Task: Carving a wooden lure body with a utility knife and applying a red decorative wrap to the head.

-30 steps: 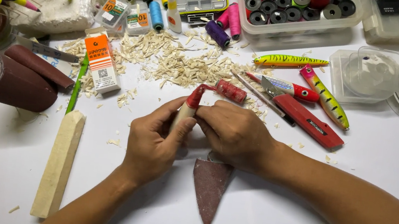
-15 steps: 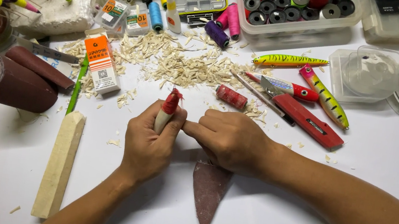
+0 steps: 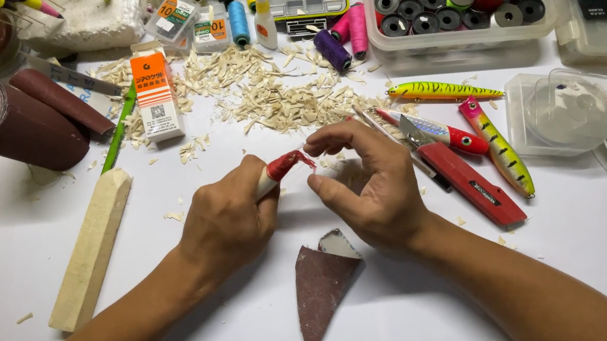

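Gripping a red-tipped lure (image 3: 277,171), the left hand (image 3: 228,219) works beside an orange-white box (image 3: 156,95); right hand (image 3: 371,187) loosely curled.

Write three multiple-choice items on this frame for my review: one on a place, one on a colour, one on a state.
1. Where is the sandpaper piece?
A. on the white table below the hands
B. inside the spool box
C. on the wooden block

2. What colour is the tip of the small lure in the left hand?
A. blue
B. red
C. green

3. The right hand is:
A. flat on the table
B. gripping the utility knife
C. curled, fingertips beside the lure's tip

Key: A, it lies on bare tabletop; B, the tip shows red; C, thumb and forefinger arch by the tip.
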